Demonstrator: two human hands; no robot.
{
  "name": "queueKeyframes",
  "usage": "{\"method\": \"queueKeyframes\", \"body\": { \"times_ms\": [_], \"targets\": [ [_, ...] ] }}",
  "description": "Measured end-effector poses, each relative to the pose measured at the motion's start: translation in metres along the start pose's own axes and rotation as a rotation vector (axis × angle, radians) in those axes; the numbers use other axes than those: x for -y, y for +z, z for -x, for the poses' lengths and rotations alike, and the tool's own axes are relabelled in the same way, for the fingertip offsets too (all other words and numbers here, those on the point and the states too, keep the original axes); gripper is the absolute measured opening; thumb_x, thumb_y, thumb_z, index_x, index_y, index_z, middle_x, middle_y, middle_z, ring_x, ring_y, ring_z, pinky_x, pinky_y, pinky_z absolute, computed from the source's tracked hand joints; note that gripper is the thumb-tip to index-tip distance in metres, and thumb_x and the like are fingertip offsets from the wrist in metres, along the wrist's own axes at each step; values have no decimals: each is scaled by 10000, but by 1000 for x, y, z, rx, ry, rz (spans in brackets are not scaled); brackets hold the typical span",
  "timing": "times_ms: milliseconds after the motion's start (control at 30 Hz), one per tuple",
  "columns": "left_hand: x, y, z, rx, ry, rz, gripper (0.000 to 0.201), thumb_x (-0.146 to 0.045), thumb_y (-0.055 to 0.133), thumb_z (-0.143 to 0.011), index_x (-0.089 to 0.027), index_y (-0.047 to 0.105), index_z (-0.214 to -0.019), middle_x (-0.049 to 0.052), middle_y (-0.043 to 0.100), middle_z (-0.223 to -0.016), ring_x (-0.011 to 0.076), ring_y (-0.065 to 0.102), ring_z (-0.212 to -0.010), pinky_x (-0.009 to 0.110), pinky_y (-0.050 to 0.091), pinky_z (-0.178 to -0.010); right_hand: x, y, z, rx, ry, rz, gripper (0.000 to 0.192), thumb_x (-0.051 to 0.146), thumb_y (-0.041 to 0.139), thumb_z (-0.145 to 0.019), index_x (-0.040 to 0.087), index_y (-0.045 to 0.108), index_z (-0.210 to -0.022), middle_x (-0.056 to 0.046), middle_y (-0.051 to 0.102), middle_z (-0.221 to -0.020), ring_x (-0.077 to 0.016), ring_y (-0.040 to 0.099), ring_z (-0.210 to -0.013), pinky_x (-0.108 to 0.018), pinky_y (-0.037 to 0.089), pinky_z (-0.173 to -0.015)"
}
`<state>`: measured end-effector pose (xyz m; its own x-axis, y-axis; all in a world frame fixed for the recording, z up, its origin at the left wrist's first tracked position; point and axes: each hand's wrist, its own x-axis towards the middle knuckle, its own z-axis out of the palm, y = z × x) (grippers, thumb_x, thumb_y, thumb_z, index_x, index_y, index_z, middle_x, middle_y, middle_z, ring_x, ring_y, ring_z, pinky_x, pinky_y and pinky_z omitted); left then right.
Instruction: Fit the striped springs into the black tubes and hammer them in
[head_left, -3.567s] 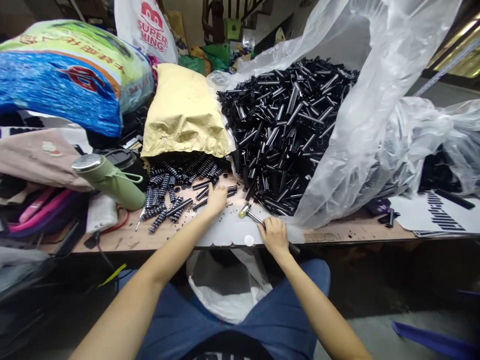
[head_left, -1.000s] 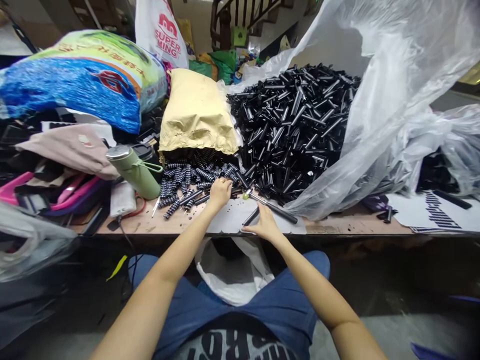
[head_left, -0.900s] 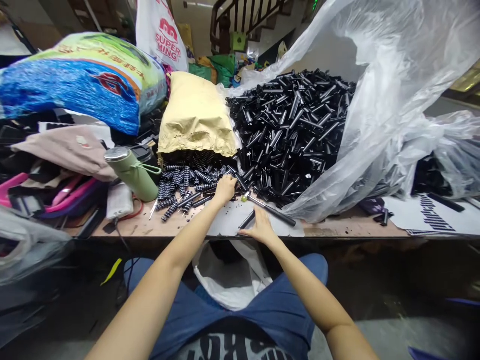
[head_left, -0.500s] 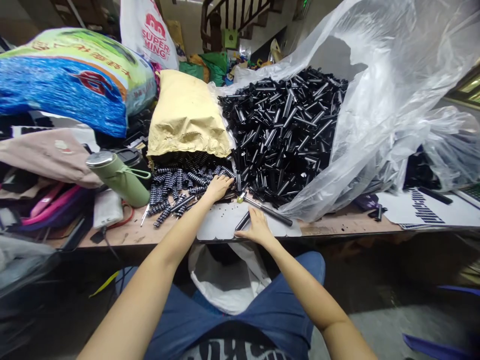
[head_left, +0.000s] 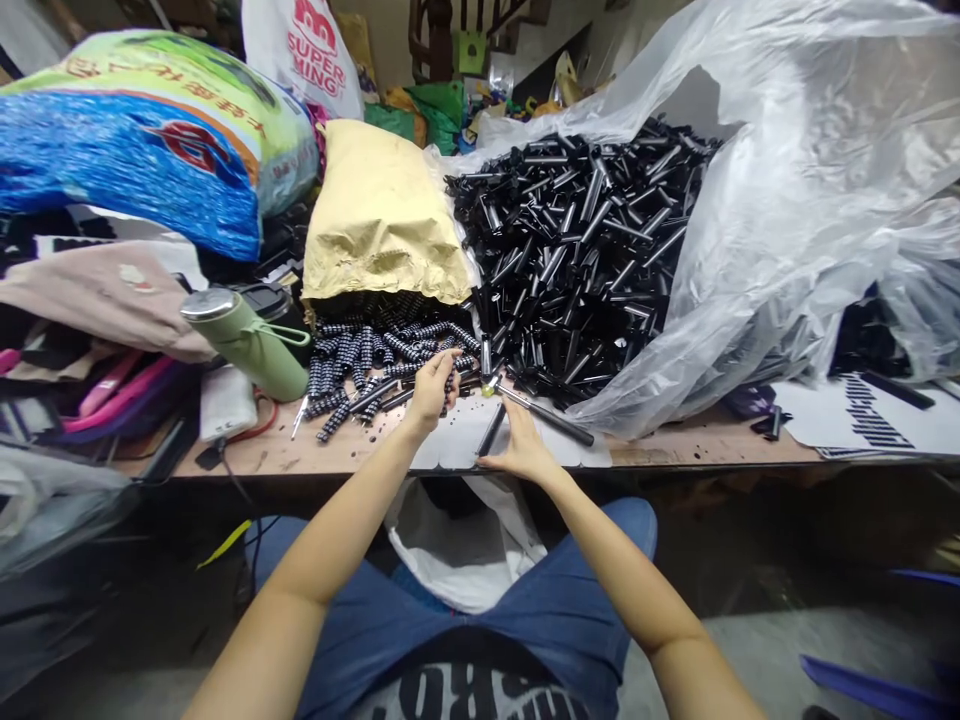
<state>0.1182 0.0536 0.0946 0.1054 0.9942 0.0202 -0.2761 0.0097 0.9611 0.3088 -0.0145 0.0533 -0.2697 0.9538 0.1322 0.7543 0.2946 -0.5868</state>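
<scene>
My left hand is closed, fingers pinched, in front of a pile of black ribbed pieces with pale bands. A dark ribbed piece shows at its fingers, partly hidden. My right hand rests at the table edge, with a short black tube held lengthwise between thumb and forefinger. Just beyond its fingertips lies a hammer-like tool with a long dark handle and a yellowish end. Under both lies a white sheet.
A big heap of black tubular parts fills a clear plastic bag. The yellow sack opens over the ribbed pieces. At left stand a green bottle and a white power bank. A white sack hangs open below the table edge.
My left hand has drawn back from the ribbed pile toward me and closed its fingers on a piece. My right hand keeps the tube in about the same place. The view has shifted slightly.
</scene>
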Motion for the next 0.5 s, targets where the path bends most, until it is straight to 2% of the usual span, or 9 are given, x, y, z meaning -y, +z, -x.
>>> {"method": "queueKeyframes", "body": {
  "times_ms": [100, 167, 300, 400, 500],
  "targets": [
    [-1, 2, 25, 21, -154, 84, 558, -595, 531, -834, -230, 518, -1255, -94, 390, -495, 45, 287, -319, 154, 185, -333, 22, -14, -4, -12, -195, -105, 1146, 463, 824, -565, 208, 176, -1476, -175, 335, -1458, -329, 301, -1376, -500, 284, -1125],
    [1, 5, 35, -2, -216, 103, 553, -573, 542, -830, -221, 538, -1257, -87, 419, -489, 47, 318, -317, 153, 206, -330, 37, -22, -9, -24, -304, -142, 1132, 451, 812, -587, 217, 157, -1480, -162, 323, -1470, -321, 289, -1387, -488, 292, -1129],
    [6, 14, 44, -115, -230, 167, 462, -538, 599, -773, -143, 631, -1010, -44, 509, -544, 81, 471, -380, 194, 365, -375, 53, -27, -21, -8, -459, -168, 1084, 385, 775, -634, 202, 125, -1481, -159, 307, -1484, -301, 283, -1399, -472, 265, -1157],
    [6, 21, 48, -127, -251, 200, 463, -570, 626, -726, -139, 600, -892, -27, 539, -565, 119, 534, -399, 230, 416, -392, 57, -24, -23, 8, -506, -193, 1049, 309, 750, -639, 184, 128, -1474, -166, 304, -1481, -292, 286, -1401, -460, 270, -1163],
    [6, 26, 48, -106, -276, 198, 514, -641, 612, -703, -152, 566, -855, -36, 511, -506, 132, 520, -363, 234, 396, -366, 54, -18, -24, 3, -450, -205, 1029, 236, 716, -629, 179, 126, -1470, -174, 298, -1479, -301, 300, -1395, -465, 294, -1153]
  ]
}}
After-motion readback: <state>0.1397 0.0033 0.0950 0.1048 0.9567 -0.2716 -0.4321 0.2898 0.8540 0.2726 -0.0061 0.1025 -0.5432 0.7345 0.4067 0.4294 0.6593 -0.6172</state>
